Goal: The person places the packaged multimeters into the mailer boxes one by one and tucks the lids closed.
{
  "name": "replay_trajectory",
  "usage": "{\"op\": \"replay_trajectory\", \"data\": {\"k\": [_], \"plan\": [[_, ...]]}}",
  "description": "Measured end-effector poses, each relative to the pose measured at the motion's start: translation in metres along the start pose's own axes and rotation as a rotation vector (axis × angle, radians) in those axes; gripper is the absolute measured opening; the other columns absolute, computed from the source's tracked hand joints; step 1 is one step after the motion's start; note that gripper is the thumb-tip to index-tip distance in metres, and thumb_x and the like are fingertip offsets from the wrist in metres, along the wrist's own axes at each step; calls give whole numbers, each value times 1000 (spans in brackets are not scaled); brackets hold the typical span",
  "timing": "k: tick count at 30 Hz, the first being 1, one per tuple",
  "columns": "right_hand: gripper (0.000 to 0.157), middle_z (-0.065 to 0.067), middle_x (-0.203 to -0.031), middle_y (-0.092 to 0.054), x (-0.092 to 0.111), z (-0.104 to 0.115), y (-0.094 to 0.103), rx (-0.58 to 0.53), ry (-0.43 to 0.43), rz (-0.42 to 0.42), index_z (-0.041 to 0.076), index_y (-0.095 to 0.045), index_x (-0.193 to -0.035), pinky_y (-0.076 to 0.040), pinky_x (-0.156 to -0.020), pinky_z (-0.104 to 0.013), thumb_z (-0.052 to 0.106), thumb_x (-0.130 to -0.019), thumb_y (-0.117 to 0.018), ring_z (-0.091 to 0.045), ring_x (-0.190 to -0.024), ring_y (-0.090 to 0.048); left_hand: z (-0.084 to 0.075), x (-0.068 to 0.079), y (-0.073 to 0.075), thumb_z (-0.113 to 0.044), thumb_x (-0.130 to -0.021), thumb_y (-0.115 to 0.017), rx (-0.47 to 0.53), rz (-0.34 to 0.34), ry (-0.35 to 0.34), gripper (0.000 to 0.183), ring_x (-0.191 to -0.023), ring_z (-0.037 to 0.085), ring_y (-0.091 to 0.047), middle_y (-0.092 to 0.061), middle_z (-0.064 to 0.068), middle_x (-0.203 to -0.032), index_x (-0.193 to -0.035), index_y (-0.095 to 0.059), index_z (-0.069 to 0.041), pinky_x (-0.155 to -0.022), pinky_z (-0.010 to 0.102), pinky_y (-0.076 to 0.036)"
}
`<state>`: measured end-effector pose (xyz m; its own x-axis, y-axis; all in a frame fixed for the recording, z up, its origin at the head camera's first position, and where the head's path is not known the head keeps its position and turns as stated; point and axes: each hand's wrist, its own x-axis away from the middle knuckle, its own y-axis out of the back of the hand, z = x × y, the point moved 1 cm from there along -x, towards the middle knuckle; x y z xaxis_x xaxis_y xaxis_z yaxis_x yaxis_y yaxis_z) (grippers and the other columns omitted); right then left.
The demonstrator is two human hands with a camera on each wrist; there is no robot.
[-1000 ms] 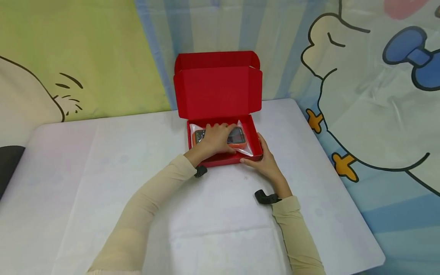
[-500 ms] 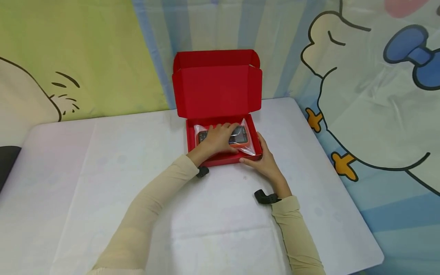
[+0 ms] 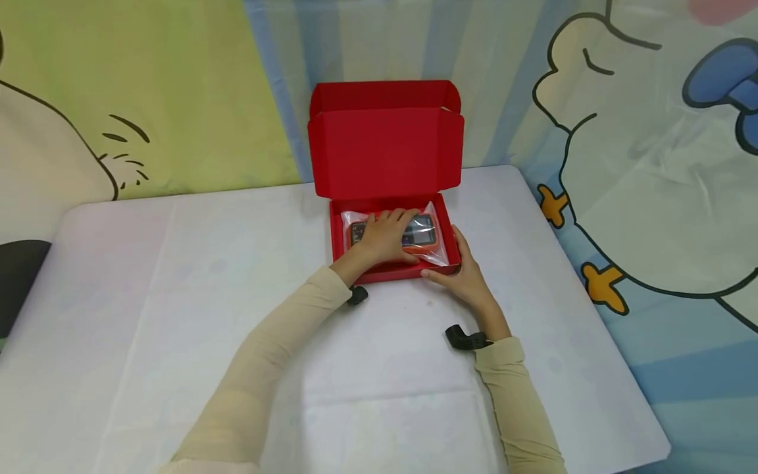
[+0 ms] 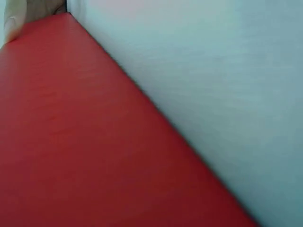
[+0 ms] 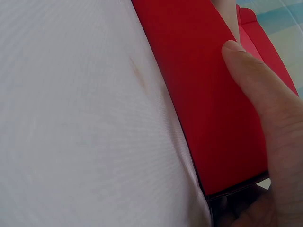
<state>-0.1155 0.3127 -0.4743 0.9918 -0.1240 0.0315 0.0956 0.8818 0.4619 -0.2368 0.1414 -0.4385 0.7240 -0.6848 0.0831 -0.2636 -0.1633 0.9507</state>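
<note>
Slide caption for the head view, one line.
Left hand on a bagged orange device inside an open red box, right hand gripping its corner.

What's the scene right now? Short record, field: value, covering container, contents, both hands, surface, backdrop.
container: red box, lid raised at the far side
contents: orange device with dark face, in a clear bag; middle hidden by a hand
left_hand: left hand over the device inside the box, gripping it across
right_hand: right hand holds the box's near right corner, thumb on front wall
surface: white-covered table
backdrop: cartoon-printed cloth
</note>
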Motion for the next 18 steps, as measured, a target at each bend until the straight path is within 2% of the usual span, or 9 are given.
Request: {"op": "replay_trajectory", "data": {"k": [11,18], "plan": [[108,-1,-161,-20,1,3,0,8,-14,11,34,-5,-157,-31,-110,-58,36,-79,-81,-26,-146,-21,3,2,-4,-58,-71,-78,19,-24,14,105,-138,27,-34,-38,4,-151,-154,-23,-27,-114,54,-25],[107,-2,-161,-21,3,5,-1,12,-24,5,33,-6,-157,-34,-109,-57,35,-79,-80,-26,-146,-21,4,3,-5,-63,-69,-77,3,-17,2,111,-141,27,-30,-34,3,-155,-156,-19,-24,-115,55,-22]]}}
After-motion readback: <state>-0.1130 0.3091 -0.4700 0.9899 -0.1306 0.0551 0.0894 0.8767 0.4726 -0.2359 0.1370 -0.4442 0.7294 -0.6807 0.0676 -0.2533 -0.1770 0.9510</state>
